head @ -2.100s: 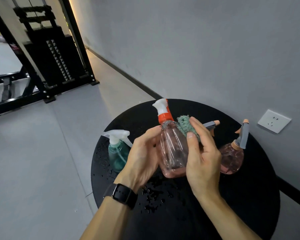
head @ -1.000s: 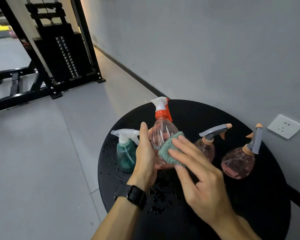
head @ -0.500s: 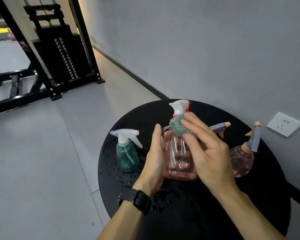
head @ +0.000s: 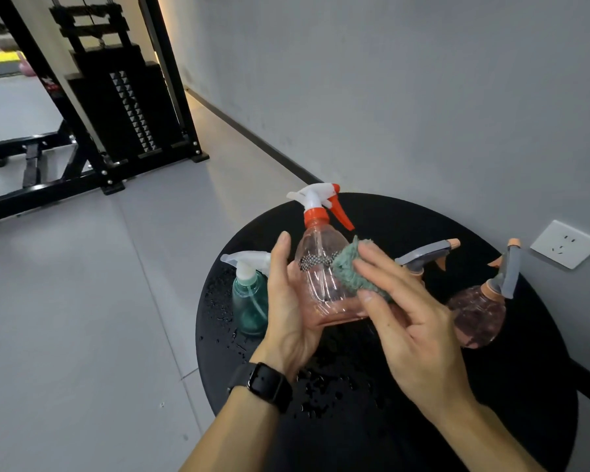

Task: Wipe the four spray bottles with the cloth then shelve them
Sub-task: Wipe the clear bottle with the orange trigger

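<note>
Wiping is in hand: the left hand [head: 292,311] grips the pink bottle [head: 324,284] above the bench [head: 491,420] middle, while the right hand's [head: 413,332] fingers [head: 375,264] press the cloth [head: 351,270] on its side. Next probably calls for turning the bottle to reach unwiped faces.

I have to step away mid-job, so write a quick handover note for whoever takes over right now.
Left hand holds the orange-capped pink bottle above the round black table. Right hand presses the green cloth against its side.
On the table: the teal bottle and two round pink bottles with grey triggers.
Done: nothing is shelved.
Left: finish this wipe, check the other three, shelve all four.
</note>
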Demonstrator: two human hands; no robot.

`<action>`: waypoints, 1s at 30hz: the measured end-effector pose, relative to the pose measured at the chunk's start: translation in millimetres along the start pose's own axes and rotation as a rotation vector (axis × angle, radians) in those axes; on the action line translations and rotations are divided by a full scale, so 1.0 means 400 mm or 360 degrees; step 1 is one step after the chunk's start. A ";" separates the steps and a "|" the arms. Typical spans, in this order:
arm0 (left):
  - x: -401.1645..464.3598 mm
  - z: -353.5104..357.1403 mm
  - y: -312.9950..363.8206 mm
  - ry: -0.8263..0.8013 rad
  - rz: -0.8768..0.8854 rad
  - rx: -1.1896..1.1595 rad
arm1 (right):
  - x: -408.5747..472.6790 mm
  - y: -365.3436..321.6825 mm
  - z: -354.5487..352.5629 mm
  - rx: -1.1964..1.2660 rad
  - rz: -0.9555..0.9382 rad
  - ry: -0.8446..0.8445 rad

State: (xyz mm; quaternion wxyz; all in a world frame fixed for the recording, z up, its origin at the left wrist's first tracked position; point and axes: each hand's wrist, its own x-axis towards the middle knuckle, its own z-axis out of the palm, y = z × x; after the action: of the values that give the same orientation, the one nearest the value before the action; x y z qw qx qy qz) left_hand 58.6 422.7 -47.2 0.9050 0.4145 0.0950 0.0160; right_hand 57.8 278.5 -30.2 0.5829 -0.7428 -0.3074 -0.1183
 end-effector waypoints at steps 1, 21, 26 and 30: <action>0.002 -0.003 0.000 0.0015 -0.0002 -0.0030 | -0.013 0.002 0.001 0.0000 -0.0029 -0.0017; -0.004 0.016 -0.039 -0.0050 -0.0275 0.0102 | 0.057 0.017 0.004 -0.0027 0.0055 0.0146; -0.011 0.026 -0.037 -0.0222 -0.0237 0.0064 | 0.089 0.009 -0.006 0.0079 0.0198 0.0152; -0.020 0.031 -0.026 -0.0242 -0.0101 0.0015 | 0.080 0.004 -0.006 0.0120 0.0217 0.0125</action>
State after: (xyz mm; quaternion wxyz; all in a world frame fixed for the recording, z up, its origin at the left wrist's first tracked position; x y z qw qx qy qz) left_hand 52.4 405.8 -45.9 0.9077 0.4155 0.0391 -0.0446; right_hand 84.3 286.2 -13.7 0.6288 -0.7343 -0.2373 -0.0956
